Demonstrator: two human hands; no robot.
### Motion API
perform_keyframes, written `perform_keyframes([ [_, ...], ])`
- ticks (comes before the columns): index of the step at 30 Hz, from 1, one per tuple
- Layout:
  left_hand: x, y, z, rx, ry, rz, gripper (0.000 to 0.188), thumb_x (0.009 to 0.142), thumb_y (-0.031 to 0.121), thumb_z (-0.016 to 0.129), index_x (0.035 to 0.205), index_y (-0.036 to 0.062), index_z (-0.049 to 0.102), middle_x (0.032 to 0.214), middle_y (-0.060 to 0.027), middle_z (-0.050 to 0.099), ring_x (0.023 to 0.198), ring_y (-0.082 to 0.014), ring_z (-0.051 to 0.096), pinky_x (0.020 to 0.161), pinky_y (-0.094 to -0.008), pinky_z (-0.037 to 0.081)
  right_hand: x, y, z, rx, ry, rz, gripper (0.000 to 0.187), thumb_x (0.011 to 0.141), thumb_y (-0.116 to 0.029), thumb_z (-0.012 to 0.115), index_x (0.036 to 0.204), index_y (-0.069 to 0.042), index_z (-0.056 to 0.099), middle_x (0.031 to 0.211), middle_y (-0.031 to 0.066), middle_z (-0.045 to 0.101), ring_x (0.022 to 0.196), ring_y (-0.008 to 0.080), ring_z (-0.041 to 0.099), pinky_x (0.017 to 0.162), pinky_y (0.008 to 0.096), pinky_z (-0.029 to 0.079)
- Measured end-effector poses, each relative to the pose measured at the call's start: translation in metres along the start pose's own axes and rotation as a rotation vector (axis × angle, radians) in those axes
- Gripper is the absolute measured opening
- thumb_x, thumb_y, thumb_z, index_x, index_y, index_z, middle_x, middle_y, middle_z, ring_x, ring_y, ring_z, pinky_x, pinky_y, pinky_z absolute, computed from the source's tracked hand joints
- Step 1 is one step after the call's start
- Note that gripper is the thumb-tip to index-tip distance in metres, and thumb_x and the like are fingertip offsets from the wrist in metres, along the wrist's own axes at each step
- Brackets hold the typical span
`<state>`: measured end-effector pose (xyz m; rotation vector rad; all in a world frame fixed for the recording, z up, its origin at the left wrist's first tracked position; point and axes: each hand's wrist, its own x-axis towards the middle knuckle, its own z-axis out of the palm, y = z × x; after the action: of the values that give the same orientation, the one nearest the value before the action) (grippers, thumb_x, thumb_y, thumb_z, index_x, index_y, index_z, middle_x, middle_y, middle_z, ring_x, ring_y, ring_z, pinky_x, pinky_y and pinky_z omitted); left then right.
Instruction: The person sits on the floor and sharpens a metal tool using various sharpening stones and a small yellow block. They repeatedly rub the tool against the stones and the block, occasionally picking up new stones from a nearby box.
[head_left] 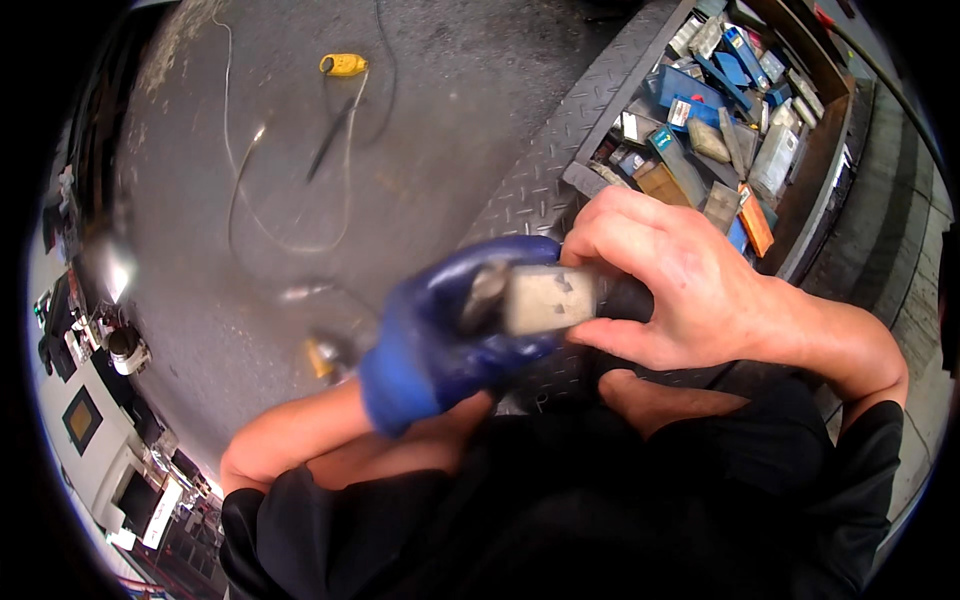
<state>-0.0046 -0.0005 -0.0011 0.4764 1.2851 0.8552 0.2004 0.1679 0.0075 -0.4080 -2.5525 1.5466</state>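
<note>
Currently, left hand (pixel 425 325): gloved in blue, with a glossy dark-blue coating over palm and fingers; curled inward and closed around the left part of a beige rectangular block with dark marks (pixel 548 300).
Right hand (pixel 690 270): bare and arched; set to the right end of the block in a narrow pinch, forefinger by the upper corner, thumb by the lower; cannot tell how firm.
Block: held up between both hands, in front of the body, seen just off the near left corner of the bin; blurred, so cannot tell the material.
Bin: long, open-topped metal bin with brownish walls (pixel 822 178); filled with a jumble of pieces. Toward the near left corner, a brown flat box (pixel 660 186); close to the near right corner, an orange narrow box (pixel 755 222); toward the left edge, a translucent blue plastic case (pixel 688 88).
Tread plate: dark-grey steel tread plate (pixel 535 180); running along the bin's left edge.
Floor: dark-grey, stained floor (pixel 450 120); spread with a yellow rounded tool (pixel 345 65) near the far edge, a pale thin hose (pixel 350 190) looping below, and a slim black rod (pixel 328 145) just beside the hose.
Clothing: loose black clothing (pixel 600 490), below both hands.
</note>
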Motion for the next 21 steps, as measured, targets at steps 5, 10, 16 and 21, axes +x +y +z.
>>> perform_keyframes([
  [5, 0.0041, 0.0039, -0.0019, 0.067, -0.016, 0.094, 0.058, 0.086, 0.011, 0.091, 0.139, 0.0025, 0.068, 0.126, -0.0091, 0.075, 0.115, -0.0154, 0.069, 0.102, -0.0340, 0.058, -0.0035, -0.0007, -0.0075, -0.061, -0.051, 0.000, 0.046, 0.072, -0.010, 0.093, 0.109, -0.001, 0.068, 0.107, 0.0142, 0.067, 0.091, 0.0332, 0.070, 0.075, 0.0404, 0.059],
  [10, 0.0039, 0.0033, 0.0007, 0.026, -0.006, 0.138, 0.058, 0.087, 0.007, 0.090, 0.141, 0.0019, 0.068, 0.127, -0.0089, 0.075, 0.116, -0.0156, 0.069, 0.102, -0.0337, 0.058, -0.0030, -0.0049, -0.0059, -0.014, -0.005, 0.002, 0.043, 0.072, -0.006, 0.094, 0.103, -0.001, 0.064, 0.108, 0.0153, 0.068, 0.093, 0.0332, 0.071, 0.077, 0.0388, 0.060],
  [16, -0.0016, 0.0065, 0.0014, 0.013, 0.015, 0.092, 0.060, 0.086, 0.006, 0.091, 0.140, 0.0003, 0.068, 0.129, -0.0093, 0.074, 0.116, -0.0156, 0.069, 0.102, -0.0334, 0.057, -0.0035, -0.0056, -0.0034, 0.010, 0.060, -0.051, 0.044, 0.072, -0.002, 0.091, 0.103, -0.002, 0.060, 0.106, 0.0147, 0.065, 0.092, 0.0368, 0.069, 0.076, 0.0415, 0.058],
  [21, -0.0035, 0.0092, 0.0005, 0.049, 0.001, 0.243, 0.059, 0.087, 0.005, 0.091, 0.141, -0.0008, 0.067, 0.131, -0.0103, 0.074, 0.118, -0.0174, 0.069, 0.103, -0.0345, 0.058, -0.0063, -0.0048, -0.0030, 0.035, 0.081, -0.099, 0.044, 0.074, -0.001, 0.090, 0.106, 0.000, 0.060, 0.114, 0.0179, 0.068, 0.093, 0.0381, 0.072, 0.075, 0.0416, 0.060],
])
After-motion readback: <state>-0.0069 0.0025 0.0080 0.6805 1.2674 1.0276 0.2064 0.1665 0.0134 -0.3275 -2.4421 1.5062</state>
